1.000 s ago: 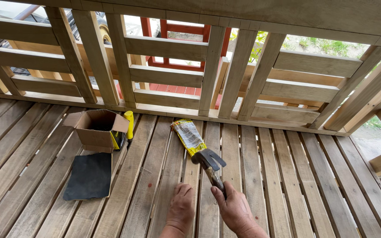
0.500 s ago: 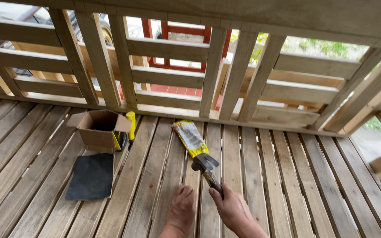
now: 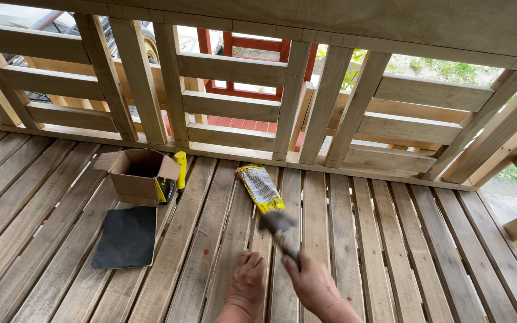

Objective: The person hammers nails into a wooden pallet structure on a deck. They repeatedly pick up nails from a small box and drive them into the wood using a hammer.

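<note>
My right hand (image 3: pixel 309 283) grips the dark handle of a hammer (image 3: pixel 277 226), whose metal head is blurred above the wooden deck boards (image 3: pixel 384 239). My left hand (image 3: pixel 248 282) rests flat on a plank just left of the hammer, fingers together and pointing away from me. A yellow packet (image 3: pixel 261 188) lies on the planks just beyond the hammer head.
An open cardboard box (image 3: pixel 140 174) stands at the left with a yellow-handled tool (image 3: pixel 180 167) beside it. A dark sheet of sandpaper (image 3: pixel 125 237) lies in front of the box. A slatted wooden railing (image 3: pixel 234 107) closes off the far side.
The hammer head has swung from near the packet toward my left hand and is now motion-blurred. My left hand has stayed on the plank.
</note>
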